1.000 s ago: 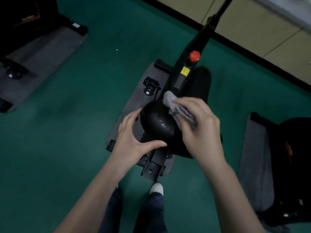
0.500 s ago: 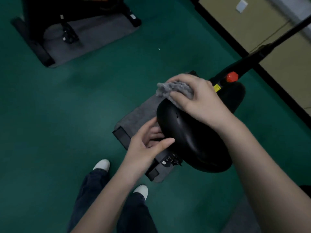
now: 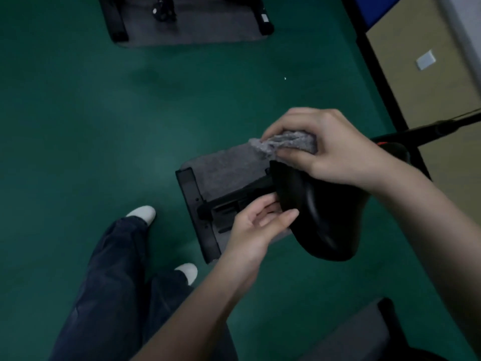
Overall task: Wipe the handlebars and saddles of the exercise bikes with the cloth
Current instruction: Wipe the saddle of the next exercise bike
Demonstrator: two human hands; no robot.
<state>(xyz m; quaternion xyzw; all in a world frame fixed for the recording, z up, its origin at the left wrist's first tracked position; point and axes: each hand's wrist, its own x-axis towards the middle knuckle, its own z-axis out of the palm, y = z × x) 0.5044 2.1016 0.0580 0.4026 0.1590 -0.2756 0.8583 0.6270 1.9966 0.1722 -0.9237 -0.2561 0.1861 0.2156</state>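
A black bike saddle [image 3: 320, 214] fills the middle right of the head view. My right hand [image 3: 330, 149] grips a bunched grey cloth [image 3: 289, 143] and holds it at the saddle's far narrow end. My left hand [image 3: 257, 222] holds the saddle's near left edge, thumb on top and fingers curled underneath. The bike's black frame bar [image 3: 429, 132] runs off to the right behind my right wrist. The handlebars are out of view.
A grey mat [image 3: 226, 170] with the bike's black base bar [image 3: 197, 214] lies under the saddle on green floor. Another bike base on a mat [image 3: 192, 24] sits at the top. A third mat [image 3: 356, 337] is at bottom right. My feet [image 3: 143, 213] stand left.
The view has swung left and my feet now show. My right hand with the cloth stays at the saddle's narrow end. My left hand keeps hold of the saddle's left edge.
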